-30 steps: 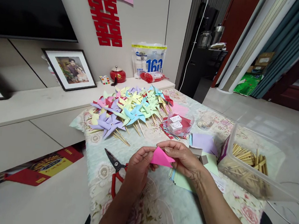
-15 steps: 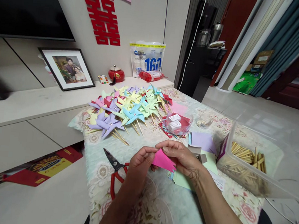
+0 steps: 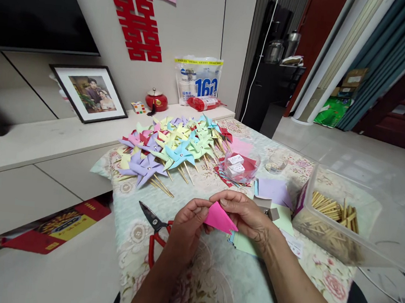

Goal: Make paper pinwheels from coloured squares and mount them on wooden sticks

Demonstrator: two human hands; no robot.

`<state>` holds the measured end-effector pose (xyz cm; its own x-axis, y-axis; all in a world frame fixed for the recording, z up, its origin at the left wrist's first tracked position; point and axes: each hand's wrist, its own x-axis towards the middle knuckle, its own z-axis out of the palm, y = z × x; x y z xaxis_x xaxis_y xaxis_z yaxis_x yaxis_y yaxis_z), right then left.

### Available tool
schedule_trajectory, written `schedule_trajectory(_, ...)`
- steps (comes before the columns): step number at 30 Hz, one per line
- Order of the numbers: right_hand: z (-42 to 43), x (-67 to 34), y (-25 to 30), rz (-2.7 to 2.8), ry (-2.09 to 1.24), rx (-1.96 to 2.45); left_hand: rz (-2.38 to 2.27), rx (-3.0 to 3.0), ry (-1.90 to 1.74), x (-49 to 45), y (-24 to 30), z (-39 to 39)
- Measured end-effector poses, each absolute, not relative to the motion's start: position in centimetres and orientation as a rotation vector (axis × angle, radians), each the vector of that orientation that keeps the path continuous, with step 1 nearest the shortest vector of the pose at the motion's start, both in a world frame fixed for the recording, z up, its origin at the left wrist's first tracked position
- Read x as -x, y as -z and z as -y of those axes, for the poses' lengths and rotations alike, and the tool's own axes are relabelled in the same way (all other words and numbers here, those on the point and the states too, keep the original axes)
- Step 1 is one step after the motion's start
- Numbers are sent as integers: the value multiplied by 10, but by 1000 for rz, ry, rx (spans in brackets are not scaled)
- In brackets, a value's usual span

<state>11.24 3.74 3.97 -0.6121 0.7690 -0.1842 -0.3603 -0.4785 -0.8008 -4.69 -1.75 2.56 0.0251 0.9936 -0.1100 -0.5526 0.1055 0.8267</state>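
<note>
Near the left edge of the cloth-covered table (image 3: pixel 246 284), the red-handled scissors (image 3: pixel 157 225) lie with blades toward the far left corner. The paper pinwheels (image 3: pixel 181 155) cover that corner in a heap. Your left hand (image 3: pixel 189 222), above the table's near half, pinches the pink paper (image 3: pixel 219 217) between thumb and fingers at its left side. The paper is folded to a point and sits between both hands. Beyond it stands a clear bowl (image 3: pixel 247 175) with white boxes (image 3: pixel 236 164). Your right hand (image 3: pixel 248 214) pinches the paper's upper right side; its lower fingers are hidden. Coloured sheets (image 3: pixel 274 192) lie partly behind your right hand. At the right edge, a clear bin (image 3: pixel 309 232) contains sticks (image 3: pixel 352 218).
</note>
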Motion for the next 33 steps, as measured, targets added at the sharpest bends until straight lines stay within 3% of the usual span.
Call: schedule_trajectory(33, -42, -109, -40, 925, -1916, 915, -1016, -938, -1314, 44, -26, 22)
